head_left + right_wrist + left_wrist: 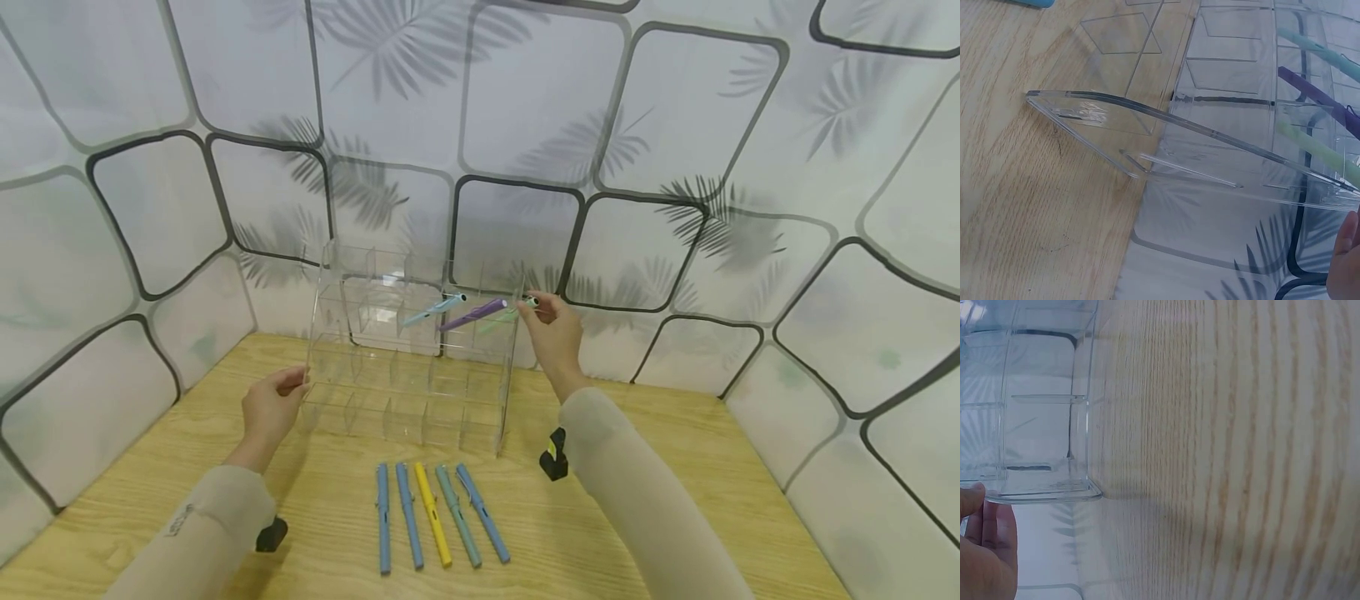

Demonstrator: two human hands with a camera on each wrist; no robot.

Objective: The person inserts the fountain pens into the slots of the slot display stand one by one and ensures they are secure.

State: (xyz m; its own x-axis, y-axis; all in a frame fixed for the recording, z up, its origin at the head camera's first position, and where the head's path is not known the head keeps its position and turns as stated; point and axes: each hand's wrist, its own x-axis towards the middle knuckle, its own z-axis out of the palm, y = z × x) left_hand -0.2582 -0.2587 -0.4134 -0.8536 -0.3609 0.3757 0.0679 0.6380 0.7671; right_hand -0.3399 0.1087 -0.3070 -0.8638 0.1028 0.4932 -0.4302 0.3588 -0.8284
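Note:
A clear acrylic pen rack (405, 375) with stepped rows of compartments stands on the table. At its left side my left hand (273, 407) pinches the edge; thumb and fingertips (979, 487) also show there in the left wrist view. In an upper row a light blue pen (435, 309) and a purple pen (474, 315) lie slanted. Beside them, at the right end, is a light green pen (1313, 147). My right hand (557, 337) pinches its capped end by the rack's right edge; in the right wrist view most of this hand is cut off.
In front of the rack several pens lie side by side on the wooden table (622, 533): blue pens (384, 521), a yellow pen (433, 517) and a grey-green pen (458, 518). A patterned curtain (517, 100) encloses the table behind and at both sides.

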